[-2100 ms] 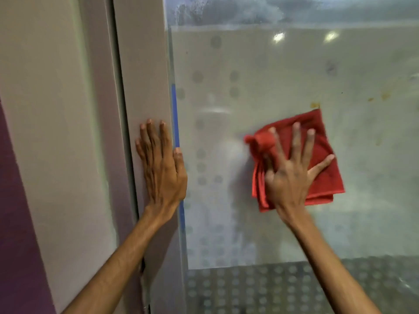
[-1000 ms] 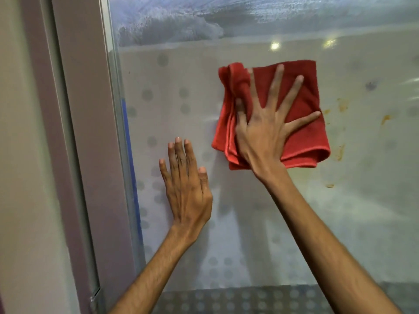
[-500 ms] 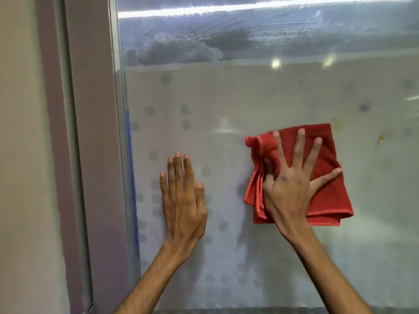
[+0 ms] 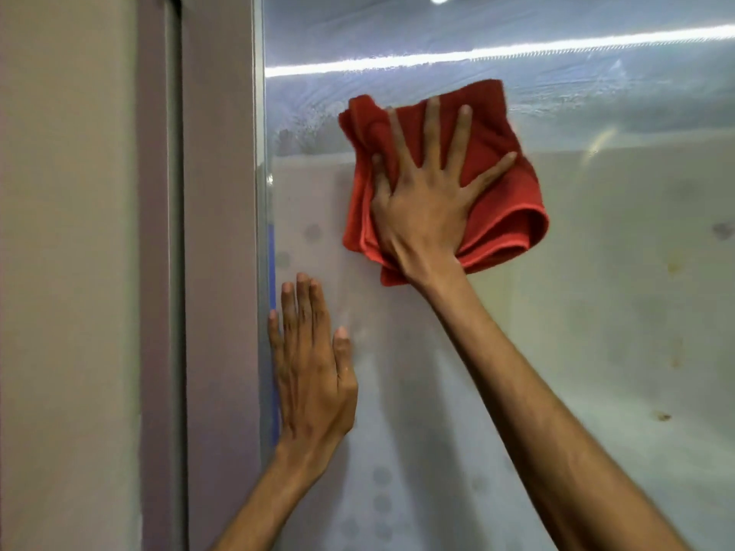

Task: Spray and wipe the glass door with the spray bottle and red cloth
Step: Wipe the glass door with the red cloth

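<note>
Streaks may stay if the spread right hand lets the folded cloth bunch; left hand lies flat on the glass door.

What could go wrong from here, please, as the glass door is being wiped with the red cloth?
The left hand lies flat on the glass door, so it may leave fresh prints. The right hand only presses the folded red cloth; it could slip or unfold. The brown spots further right could be missed.
</note>
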A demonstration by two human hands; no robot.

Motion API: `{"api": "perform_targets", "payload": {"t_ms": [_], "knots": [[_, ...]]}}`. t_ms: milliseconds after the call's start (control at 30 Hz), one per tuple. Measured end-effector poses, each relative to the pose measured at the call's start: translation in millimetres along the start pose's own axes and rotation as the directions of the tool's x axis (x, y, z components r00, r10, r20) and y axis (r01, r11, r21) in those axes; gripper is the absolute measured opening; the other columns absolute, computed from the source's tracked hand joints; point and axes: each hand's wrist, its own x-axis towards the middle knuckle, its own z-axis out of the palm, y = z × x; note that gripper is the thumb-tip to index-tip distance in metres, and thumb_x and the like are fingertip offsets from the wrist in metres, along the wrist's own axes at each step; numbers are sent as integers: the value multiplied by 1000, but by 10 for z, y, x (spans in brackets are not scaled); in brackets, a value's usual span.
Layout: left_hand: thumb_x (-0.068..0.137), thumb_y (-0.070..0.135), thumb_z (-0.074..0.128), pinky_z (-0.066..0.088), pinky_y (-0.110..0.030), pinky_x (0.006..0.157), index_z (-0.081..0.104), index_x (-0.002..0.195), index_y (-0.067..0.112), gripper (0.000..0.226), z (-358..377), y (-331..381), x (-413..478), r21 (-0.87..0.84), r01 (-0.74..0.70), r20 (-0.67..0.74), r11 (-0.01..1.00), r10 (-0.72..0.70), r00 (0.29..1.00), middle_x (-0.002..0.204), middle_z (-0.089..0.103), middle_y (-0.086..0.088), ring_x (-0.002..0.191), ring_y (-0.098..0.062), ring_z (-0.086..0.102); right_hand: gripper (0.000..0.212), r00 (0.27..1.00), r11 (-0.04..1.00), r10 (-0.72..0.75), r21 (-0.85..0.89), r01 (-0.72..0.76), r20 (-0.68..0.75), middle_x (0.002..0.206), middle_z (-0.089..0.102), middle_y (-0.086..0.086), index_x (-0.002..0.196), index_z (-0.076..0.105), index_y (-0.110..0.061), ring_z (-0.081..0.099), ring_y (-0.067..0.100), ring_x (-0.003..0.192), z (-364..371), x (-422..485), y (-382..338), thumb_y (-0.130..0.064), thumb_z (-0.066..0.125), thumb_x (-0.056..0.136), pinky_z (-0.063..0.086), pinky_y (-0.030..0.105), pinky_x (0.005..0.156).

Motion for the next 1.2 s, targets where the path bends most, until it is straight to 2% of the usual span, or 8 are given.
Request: {"api": "perform_targets", "payload": {"t_ms": [133, 267, 467, 600, 800, 933, 1100, 1200], "knots": [[102, 30, 22, -6, -33, 126, 12, 157, 9, 60, 47, 33, -46, -4, 21, -24, 1000, -21, 999, 167, 8, -4, 155, -16, 2, 52, 960, 961, -274, 54, 271, 53, 168, 17, -1, 154, 30, -44, 0, 33, 156, 71, -75, -239, -53, 30, 103, -15, 75, 110], [99, 29, 24, -6, -35, 126, 15, 156, 3, 63, 58, 52, -19, 32, 31, -27, 999, -30, 999, 166, 8, -6, 155, -21, 4, 51, 934, 935, -354, 43, 352, 57, 167, 20, -5, 152, 34, -45, 3, 28, 157, 36, -1, -92, -57, 29, 102, -16, 72, 111], [99, 36, 21, -12, -42, 124, 6, 157, 4, 68, 62, 291, 32, 31, 89, 7, 996, -89, 996, 167, -2, -6, 155, -17, -8, 49, 981, 979, -192, 69, 193, -20, 165, 28, -6, 149, 39, -48, 12, 24, 156, -84, 95, 372, -56, 32, 101, -8, 71, 115], [99, 37, 21, -15, -40, 124, 0, 158, 8, 69, 136, 578, 161, 18, 25, 36, 1000, -26, 999, 167, -7, -3, 154, -13, -13, 50, 992, 991, -125, 39, 125, -6, 165, 26, -7, 149, 39, -48, 12, 23, 156, -192, 166, 741, -57, 29, 100, -5, 73, 115], [99, 37, 19, -18, -43, 122, 0, 158, 8, 68, 304, 1002, 303, 48, -33, 42, 998, 31, 999, 167, -6, -5, 154, -17, -14, 50, 998, 998, 64, 7, -64, -21, 166, 24, -5, 149, 41, -45, 7, 23, 157, -434, 311, 1543, -55, 29, 102, -4, 77, 112], [101, 32, 27, -18, -44, 122, 1, 158, 8, 67, 417, 1195, 294, 32, -53, 38, 998, 51, 998, 167, -5, -4, 154, -17, -13, 53, 987, 988, 157, 4, -157, -24, 168, 20, -2, 151, 40, -41, 6, 26, 157, -543, 328, 1932, -56, 27, 102, -5, 79, 111], [101, 29, 24, -10, -47, 124, 5, 158, 7, 64, 515, 1335, 106, 50, -81, 46, 995, 79, 996, 167, 2, -5, 155, -20, -5, 55, 986, 986, 165, 9, -165, -13, 169, 12, -1, 154, 32, -43, 1, 31, 157, -538, 255, 1895, -58, 26, 101, -3, 80, 110], [101, 28, 24, -8, -46, 125, 6, 158, 8, 63, 576, 1360, -20, 53, -80, 34, 995, 78, 996, 167, 4, -6, 155, -20, -4, 55, 998, 997, 66, -28, -65, 15, 169, 12, -1, 155, 28, -45, 2, 32, 157, -479, -123, 1827, -57, 27, 101, -2, 80, 110]]}}
